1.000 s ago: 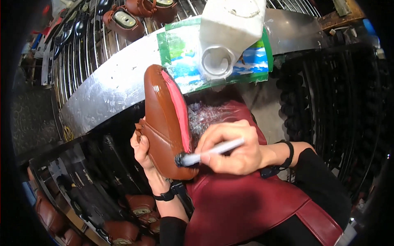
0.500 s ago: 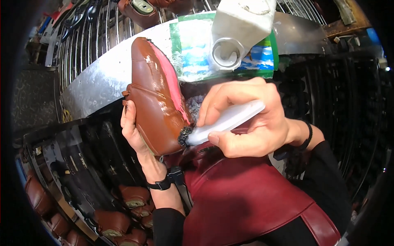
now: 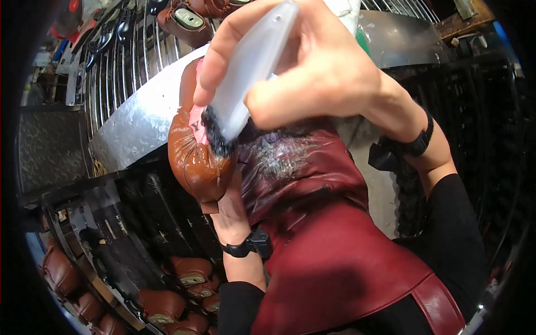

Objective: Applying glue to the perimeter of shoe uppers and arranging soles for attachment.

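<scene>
Pinching a pale-handled brush (image 3: 251, 67) between thumb and fingers, the right hand (image 3: 326, 78) looms nearest, its black bristles (image 3: 216, 134) seemingly touching a shoe (image 3: 192, 164) beside its pink strip (image 3: 196, 123). That brown leather shoe is raised left of the dark red apron (image 3: 335, 245), its puckered end toward the wearer. Behind it comes the left hand (image 3: 232, 207); hidden fingers leave its grip impossible to tell. The shoe looks light, with a supple skin over a firm body; its glossy patch may be slippery, so duller leather offers surer hold. Beyond lie a metal table (image 3: 131, 131) and racked brown shoes (image 3: 187, 23).
</scene>
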Demonstrator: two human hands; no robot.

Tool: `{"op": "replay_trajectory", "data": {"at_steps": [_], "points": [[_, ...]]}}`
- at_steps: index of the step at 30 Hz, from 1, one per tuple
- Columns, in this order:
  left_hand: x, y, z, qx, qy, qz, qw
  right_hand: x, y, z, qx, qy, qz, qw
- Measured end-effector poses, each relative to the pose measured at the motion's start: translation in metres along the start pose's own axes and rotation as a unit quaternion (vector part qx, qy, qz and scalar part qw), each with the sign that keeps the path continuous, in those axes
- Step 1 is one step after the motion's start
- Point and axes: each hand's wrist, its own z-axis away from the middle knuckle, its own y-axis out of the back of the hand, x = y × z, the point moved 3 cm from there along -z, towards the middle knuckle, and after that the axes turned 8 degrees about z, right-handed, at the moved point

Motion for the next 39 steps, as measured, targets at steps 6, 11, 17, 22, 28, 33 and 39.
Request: {"op": "replay_trajectory", "data": {"at_steps": [6,11,17,22,28,33,39], "points": [[0.000,-0.040,0.022,0.158,0.143,0.139,0.967,0.012,0.038,0.003,0.241,-0.127,0.224,0.936],[0.023,-0.003,-0.015,0.154,0.047,0.134,0.978,0.044,-0.009,0.052,0.393,-0.148,0.023,0.907],[0.056,0.023,-0.091,0.118,-0.069,0.061,0.989,0.062,-0.027,0.097,0.553,-0.193,-0.116,0.802],[0.045,0.056,-0.269,0.118,-0.101,-0.137,0.978,0.040,-0.011,0.097,0.594,-0.145,-0.088,0.786],[0.040,0.037,-0.414,0.172,0.162,-0.598,0.766,0.040,-0.003,0.101,0.606,-0.169,-0.069,0.774],[0.006,0.069,-0.421,0.166,0.127,-0.610,0.765,0.054,-0.004,0.095,0.591,-0.192,-0.062,0.781],[0.004,0.036,-0.183,0.215,-0.054,-0.450,0.865,0.055,0.006,0.103,0.574,-0.224,0.040,0.786]]}}
